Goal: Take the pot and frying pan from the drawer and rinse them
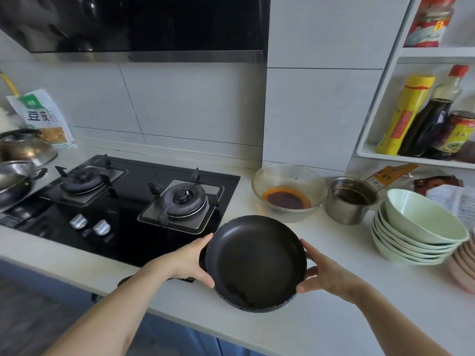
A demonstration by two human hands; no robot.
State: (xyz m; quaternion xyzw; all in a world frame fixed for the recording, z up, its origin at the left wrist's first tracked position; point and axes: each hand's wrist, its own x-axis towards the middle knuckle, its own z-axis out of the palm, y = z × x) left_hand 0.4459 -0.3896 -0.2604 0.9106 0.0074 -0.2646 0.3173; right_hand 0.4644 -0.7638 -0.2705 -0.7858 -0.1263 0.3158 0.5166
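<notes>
Currently both hands, left hand (191, 260) and right hand (325, 274), clamp the round black frying pan (255, 262) by its rim; risk: bumping the glass bowl of red sauce (289, 192) nearby.

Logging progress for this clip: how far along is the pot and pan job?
Done: the frying pan is out of the drawer. In hand: the left hand and right hand grip its rim on opposite sides, over the countertop beside the gas hob. Left: no sink or water is in view, so rinsing hasn't started, and I can't tell whether the pot is out yet.
</notes>
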